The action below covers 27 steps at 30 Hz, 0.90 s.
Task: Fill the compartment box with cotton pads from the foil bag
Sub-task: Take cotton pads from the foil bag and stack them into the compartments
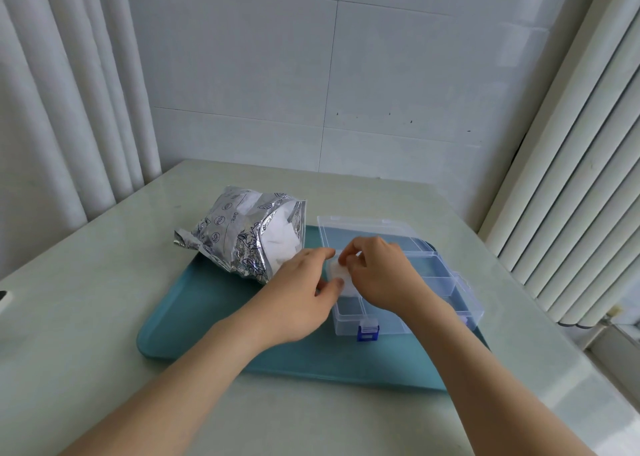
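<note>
1. Head view, quick rundown: a clear box point(346, 320) sits with its lid point(363, 225) flipped open on a teal tray point(207, 317) on the worktop point(104, 282).
2. The left hand point(301, 293) and right hand point(381, 275) meet over the box's left side. Both pinch one small white stack of cotton pads point(341, 277), fingers curled on it.
3. The bit that matters: the stack sits right over the left column, just behind the empty front-left compartment near the blue latch point(369, 332). My guess is the move is pretty much straight down. I can't tell if the pads already touch the box.
4. The foil bag point(239, 237) lies on its side just left of the box, mouth facing it, with more pads showing. The left hand is nearer for the next grab.
</note>
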Each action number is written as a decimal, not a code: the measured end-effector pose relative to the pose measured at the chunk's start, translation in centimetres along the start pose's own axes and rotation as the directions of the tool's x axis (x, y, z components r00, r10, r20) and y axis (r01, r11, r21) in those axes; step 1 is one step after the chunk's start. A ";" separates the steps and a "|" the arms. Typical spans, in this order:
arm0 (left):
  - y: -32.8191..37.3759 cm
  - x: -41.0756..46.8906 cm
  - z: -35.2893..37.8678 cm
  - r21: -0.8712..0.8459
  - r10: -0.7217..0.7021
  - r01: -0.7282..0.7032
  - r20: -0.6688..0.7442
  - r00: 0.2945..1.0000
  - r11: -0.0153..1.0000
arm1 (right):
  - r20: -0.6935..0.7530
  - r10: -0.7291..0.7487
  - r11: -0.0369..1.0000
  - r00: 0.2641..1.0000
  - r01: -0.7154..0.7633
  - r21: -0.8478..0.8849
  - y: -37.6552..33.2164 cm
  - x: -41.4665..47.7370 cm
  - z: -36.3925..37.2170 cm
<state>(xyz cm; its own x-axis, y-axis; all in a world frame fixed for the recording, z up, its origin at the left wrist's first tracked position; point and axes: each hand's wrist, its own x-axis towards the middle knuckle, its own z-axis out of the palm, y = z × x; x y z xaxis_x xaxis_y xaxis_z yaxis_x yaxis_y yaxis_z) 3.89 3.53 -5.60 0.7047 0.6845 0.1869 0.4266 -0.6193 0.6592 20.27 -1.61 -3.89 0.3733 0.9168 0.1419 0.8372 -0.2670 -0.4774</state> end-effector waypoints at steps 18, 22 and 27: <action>-3.5 0.8 -3.4 0.335 0.290 -0.089 -0.619 0.730 0.938 | -0.088 -0.013 0.976 0.996 -0.006 -0.219 -0.9 -2.0 0.0; -5.4 1.4 -3.9 0.237 0.108 0.049 -0.606 0.788 0.970 | -0.031 -0.045 0.979 0.999 0.037 -0.203 -0.7 -2.1 0.5; -6.3 1.5 -4.0 0.176 -0.014 0.128 -0.538 0.843 0.976 | -0.250 -0.139 0.989 0.958 0.146 0.008 -1.3 -2.0 0.3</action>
<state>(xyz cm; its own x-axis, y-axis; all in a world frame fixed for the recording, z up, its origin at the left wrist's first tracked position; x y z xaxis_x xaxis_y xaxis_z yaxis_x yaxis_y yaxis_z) 0.01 10.01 -6.59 0.2828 0.7924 0.5405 0.6064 -0.5843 0.5393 18.30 -3.06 -3.77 0.3412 0.8413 0.4193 0.8794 -0.1281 -0.4585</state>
